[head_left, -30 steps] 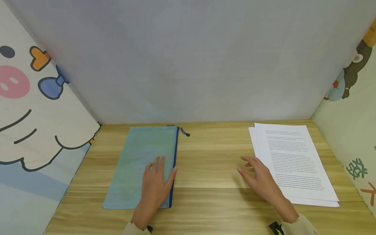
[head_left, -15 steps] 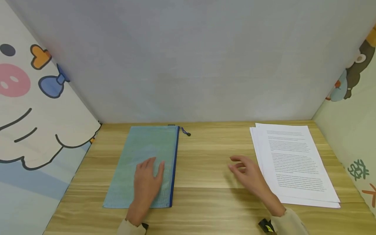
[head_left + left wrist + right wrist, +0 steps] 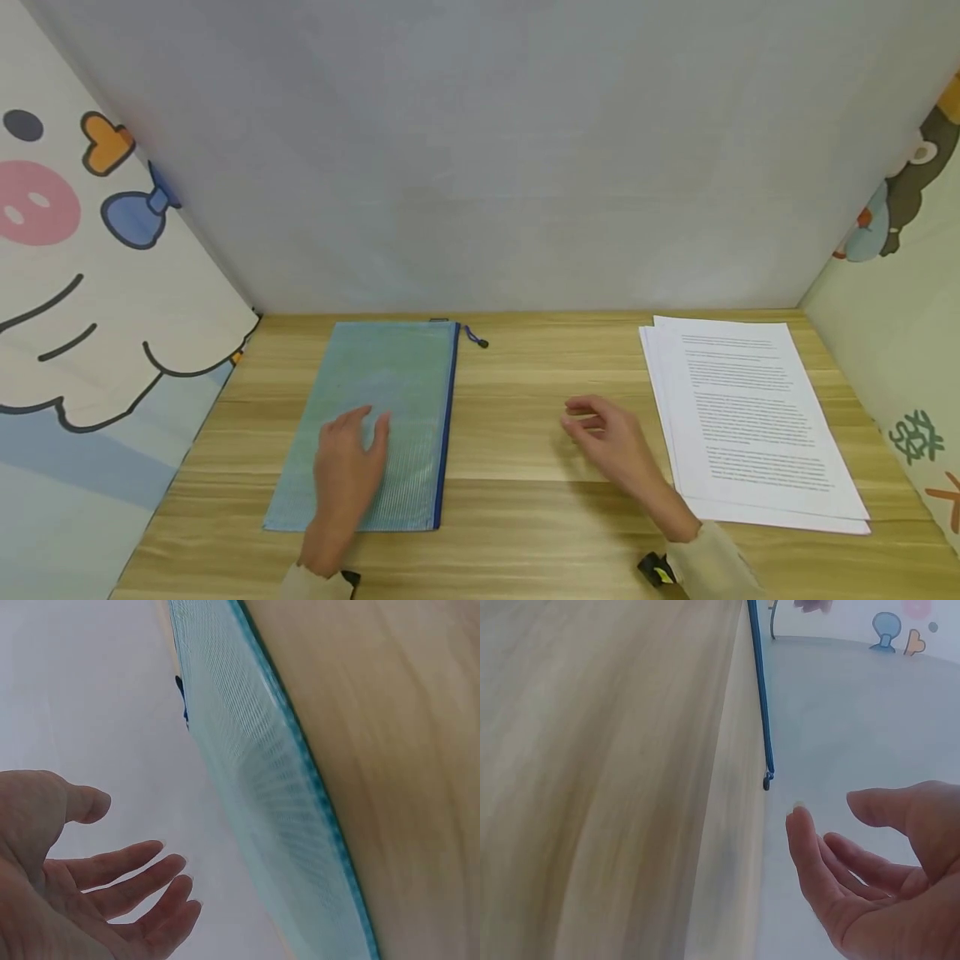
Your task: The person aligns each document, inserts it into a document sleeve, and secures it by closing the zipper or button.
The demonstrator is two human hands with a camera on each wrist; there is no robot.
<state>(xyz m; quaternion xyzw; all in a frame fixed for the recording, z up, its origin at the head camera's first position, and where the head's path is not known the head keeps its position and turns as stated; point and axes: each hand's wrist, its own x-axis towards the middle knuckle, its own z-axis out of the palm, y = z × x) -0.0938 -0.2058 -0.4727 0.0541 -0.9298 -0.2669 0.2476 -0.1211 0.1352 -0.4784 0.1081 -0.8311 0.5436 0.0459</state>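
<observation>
A pale blue-green mesh zipper pouch (image 3: 390, 367) lies flat on the left of the table, its dark blue zipper edge (image 3: 448, 408) facing right. Over the pouch's lower part hovers my left hand (image 3: 345, 467), its fingers loosely bent and holding nothing; the left wrist view shows a gap between the fingertips (image 3: 174, 862) and the mesh. My right hand (image 3: 611, 437) hangs above the wood between pouch and papers, fingers loosely curved, thumb apart from them in the right wrist view, nothing held. To its right is a stack of printed paper sheets (image 3: 750, 417), slightly fanned.
A zipper pull cord (image 3: 476, 337) sticks out from the pouch's far right corner. The wooden table (image 3: 510, 533) ends at a pale back wall (image 3: 480, 167). Cartoon-printed panels stand at the left (image 3: 112, 317) and right (image 3: 900, 333).
Both hands have moved left: the left hand from near the zipper edge toward the pouch's left side, the right hand away from the papers. Pouch and papers stay in place.
</observation>
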